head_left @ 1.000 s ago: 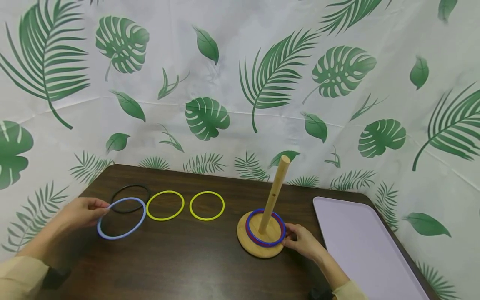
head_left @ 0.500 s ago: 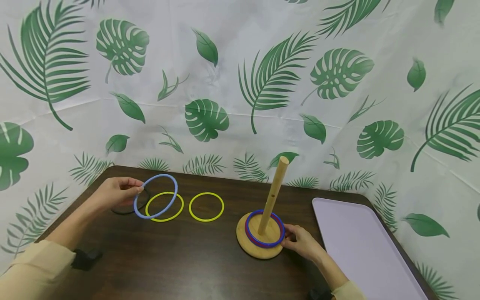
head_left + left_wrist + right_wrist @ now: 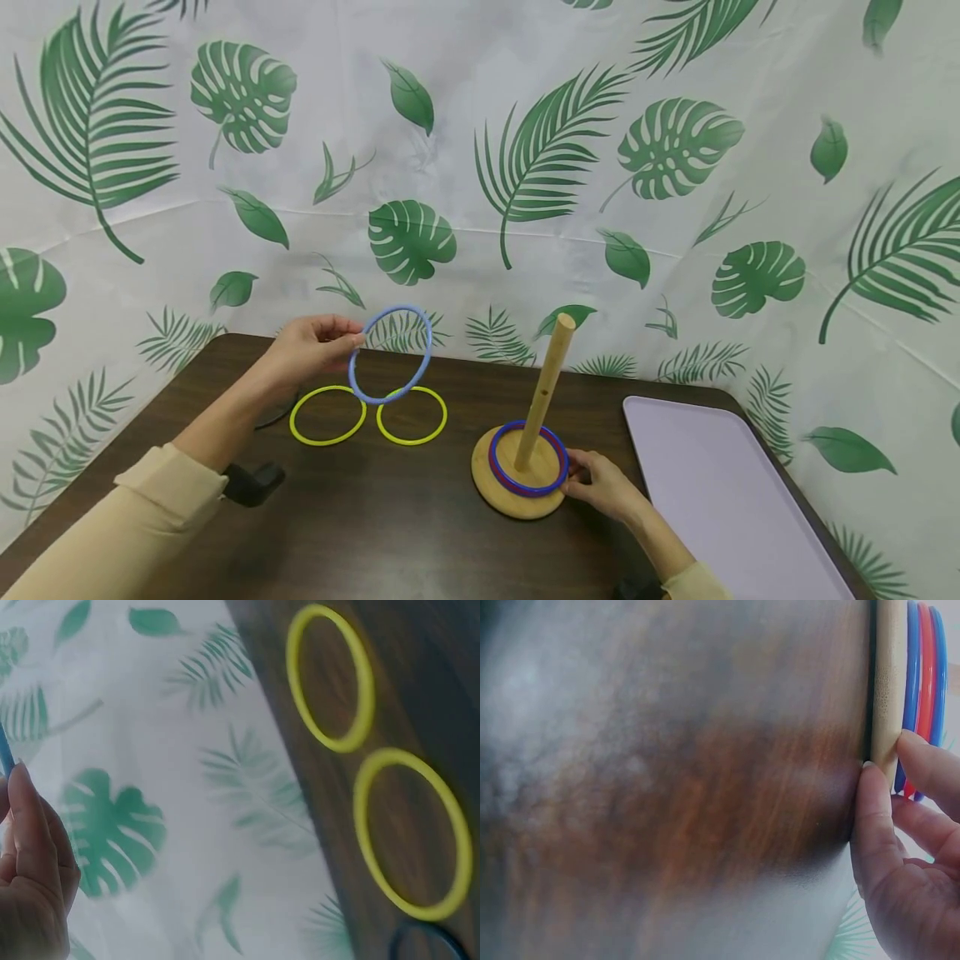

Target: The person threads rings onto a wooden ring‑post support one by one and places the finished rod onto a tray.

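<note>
My left hand (image 3: 311,354) pinches a light blue ring (image 3: 401,307) by its left side. The ring is held up, tilted, above the table's far part; only a sliver of it shows in the left wrist view. On the right, my right hand (image 3: 603,483) grips the rim of a round wooden base (image 3: 498,496), thumb and fingers at its edge. A wooden post (image 3: 551,371) rises from this base. Around the post's foot lie stacked rings, a dark blue ring (image 3: 534,492) on top; the right wrist view shows a red ring (image 3: 926,675) between two blue ones.
Two yellow rings, a left ring (image 3: 322,443) and a right ring (image 3: 411,442), lie flat on the dark table (image 3: 360,517). A black ring (image 3: 431,926) lies left of them, mostly behind the left forearm in the head view. A lilac tray (image 3: 720,483) sits at the right.
My left hand has moved right and up with the light blue ring, from over the black ring to above the yellow rings. The right hand stays at the base.
</note>
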The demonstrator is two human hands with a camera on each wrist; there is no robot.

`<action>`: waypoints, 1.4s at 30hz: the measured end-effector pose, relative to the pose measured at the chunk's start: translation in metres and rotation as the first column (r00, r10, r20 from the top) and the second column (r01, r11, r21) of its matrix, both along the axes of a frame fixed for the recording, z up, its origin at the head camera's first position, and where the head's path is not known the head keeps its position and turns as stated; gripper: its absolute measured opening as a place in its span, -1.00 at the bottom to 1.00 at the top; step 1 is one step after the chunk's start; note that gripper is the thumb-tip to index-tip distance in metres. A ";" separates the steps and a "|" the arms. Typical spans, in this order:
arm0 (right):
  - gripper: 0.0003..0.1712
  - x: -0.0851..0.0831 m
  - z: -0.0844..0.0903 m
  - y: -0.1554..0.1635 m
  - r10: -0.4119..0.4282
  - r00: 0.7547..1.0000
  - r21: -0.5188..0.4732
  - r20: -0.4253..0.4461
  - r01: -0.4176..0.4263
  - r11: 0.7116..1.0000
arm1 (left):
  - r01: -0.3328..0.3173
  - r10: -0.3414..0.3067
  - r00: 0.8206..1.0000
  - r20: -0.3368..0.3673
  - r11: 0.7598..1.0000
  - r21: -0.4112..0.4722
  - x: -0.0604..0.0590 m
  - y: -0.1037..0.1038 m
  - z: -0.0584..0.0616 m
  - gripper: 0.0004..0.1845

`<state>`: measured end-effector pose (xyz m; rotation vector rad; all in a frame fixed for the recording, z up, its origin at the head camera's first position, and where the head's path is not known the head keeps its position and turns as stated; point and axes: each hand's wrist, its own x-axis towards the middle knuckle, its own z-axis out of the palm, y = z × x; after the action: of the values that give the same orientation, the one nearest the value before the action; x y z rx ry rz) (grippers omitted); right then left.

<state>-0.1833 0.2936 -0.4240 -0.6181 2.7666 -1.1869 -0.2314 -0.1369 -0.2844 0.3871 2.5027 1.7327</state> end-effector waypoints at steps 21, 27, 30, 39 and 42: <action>-0.41 0.002 0.000 0.001 -0.029 0.999 0.030 0.013 0.029 0.999 | 0.100 -0.096 0.995 -0.030 0.980 0.170 -0.004 0.089 0.031 -0.70; -0.41 0.003 0.001 0.000 -0.024 1.000 0.029 0.013 0.023 0.999 | 0.129 -0.124 0.992 -0.038 0.973 0.192 -0.002 0.106 0.039 -0.69; -0.41 0.003 0.001 0.001 -0.022 1.000 0.030 0.014 0.022 0.999 | 0.135 -0.130 0.991 -0.036 0.970 0.200 -0.001 0.115 0.042 -0.71; -0.41 0.002 0.002 0.001 -0.032 0.999 0.033 0.017 0.031 0.999 | 0.167 -0.163 0.986 -0.035 0.960 0.225 -0.004 0.142 0.045 -0.76; -0.40 0.002 0.001 0.000 -0.033 0.999 0.031 0.020 0.032 0.999 | 0.171 -0.170 0.985 -0.026 0.958 0.228 -0.005 0.149 0.044 -0.77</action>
<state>-0.1814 0.2939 -0.4225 -0.5573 2.7828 -1.1476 -0.2363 0.0119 -0.2407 0.6049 2.2010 1.9555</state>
